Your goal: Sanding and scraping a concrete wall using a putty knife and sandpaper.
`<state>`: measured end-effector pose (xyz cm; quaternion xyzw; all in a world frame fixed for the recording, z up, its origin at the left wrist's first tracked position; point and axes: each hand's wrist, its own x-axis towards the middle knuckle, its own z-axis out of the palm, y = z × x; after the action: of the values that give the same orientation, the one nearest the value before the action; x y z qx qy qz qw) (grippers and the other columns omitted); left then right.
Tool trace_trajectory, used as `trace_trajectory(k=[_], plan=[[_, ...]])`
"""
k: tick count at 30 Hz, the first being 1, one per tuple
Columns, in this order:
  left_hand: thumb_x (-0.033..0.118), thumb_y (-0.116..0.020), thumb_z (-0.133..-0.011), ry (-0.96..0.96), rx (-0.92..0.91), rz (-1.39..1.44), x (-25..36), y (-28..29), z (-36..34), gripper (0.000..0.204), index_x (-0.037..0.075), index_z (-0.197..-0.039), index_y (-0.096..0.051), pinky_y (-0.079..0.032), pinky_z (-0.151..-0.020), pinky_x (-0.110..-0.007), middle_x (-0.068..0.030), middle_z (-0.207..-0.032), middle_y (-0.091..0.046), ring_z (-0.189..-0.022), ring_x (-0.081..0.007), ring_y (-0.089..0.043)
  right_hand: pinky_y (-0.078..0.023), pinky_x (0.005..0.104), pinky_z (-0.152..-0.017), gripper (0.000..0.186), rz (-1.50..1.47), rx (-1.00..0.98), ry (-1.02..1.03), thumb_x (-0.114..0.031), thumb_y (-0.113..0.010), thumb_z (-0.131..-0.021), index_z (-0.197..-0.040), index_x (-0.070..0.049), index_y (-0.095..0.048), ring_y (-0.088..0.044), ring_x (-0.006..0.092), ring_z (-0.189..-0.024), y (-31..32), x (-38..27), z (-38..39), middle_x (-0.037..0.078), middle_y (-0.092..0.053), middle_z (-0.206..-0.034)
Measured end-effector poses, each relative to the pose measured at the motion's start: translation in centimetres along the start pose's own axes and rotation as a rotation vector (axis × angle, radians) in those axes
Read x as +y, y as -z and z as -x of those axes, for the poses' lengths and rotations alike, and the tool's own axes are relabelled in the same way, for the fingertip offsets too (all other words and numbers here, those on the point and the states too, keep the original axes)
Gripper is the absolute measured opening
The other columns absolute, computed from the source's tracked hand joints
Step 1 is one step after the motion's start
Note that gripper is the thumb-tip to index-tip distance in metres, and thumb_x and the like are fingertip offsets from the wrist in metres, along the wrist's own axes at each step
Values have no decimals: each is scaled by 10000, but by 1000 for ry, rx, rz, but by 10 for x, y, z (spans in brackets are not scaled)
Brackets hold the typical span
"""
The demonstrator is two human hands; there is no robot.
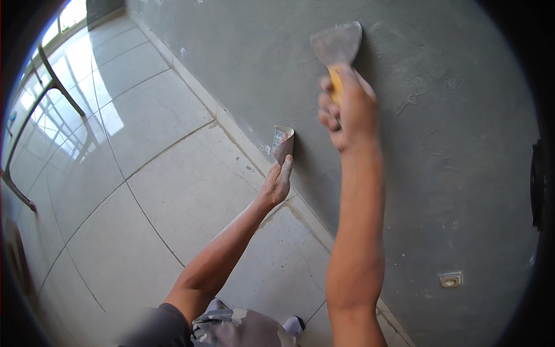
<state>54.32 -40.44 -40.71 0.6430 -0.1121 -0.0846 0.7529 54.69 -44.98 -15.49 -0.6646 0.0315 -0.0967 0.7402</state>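
A putty knife with a wide grey blade (338,45) and a yellow handle (336,84) is in my right hand (352,110), its fingers wrapped round the handle. The blade is up against or very near the grey wall (428,144); contact is hard to tell, and the hand is slightly blurred. Lower and to the left, my left hand (276,184) grips a curled piece of sandpaper (283,144), brownish on one side with a printed pale back. That hand is beside the wall, just above the baseboard.
Pale floor tiles (191,173) meet the wall along a light baseboard (245,144). A chair with dark metal legs (63,92) stands at the far left. An electrical outlet (451,280) sits low in the wall, and a dark object (537,185) is at the right edge.
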Motion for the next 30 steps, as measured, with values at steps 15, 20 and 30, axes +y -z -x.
trace_trajectory(k=[15,20,30], plan=[[256,-346,-1070,-379,214,72,30,-13,-29,610,-2,-1561,-91,-24,-1216,-383,-205,-1643,-14,-1521,-318,53,-337,250,-354,219,650,105,-659,-286,-351,-1044,-963,-97,-426,-396,85,-445,217,73,214,35,-478,-786],[199,-367,-1051,-642,206,-208,103,22,-63,583,-10,-1552,-153,-40,-1221,-429,-196,-1641,-8,-1515,-339,67,-353,296,-385,277,865,215,-695,-348,-400,-1030,-982,-87,-481,-424,128,-459,262,76,290,45,-466,-719],[255,-472,-991,-942,-153,-744,41,-60,-12,616,79,-1548,-275,-162,-1226,-463,-105,-1625,-224,-1505,-322,-174,-517,395,-695,375,1076,8,-574,-252,-524,-984,-1283,-29,-562,-655,278,-721,243,135,343,173,-656,-864]])
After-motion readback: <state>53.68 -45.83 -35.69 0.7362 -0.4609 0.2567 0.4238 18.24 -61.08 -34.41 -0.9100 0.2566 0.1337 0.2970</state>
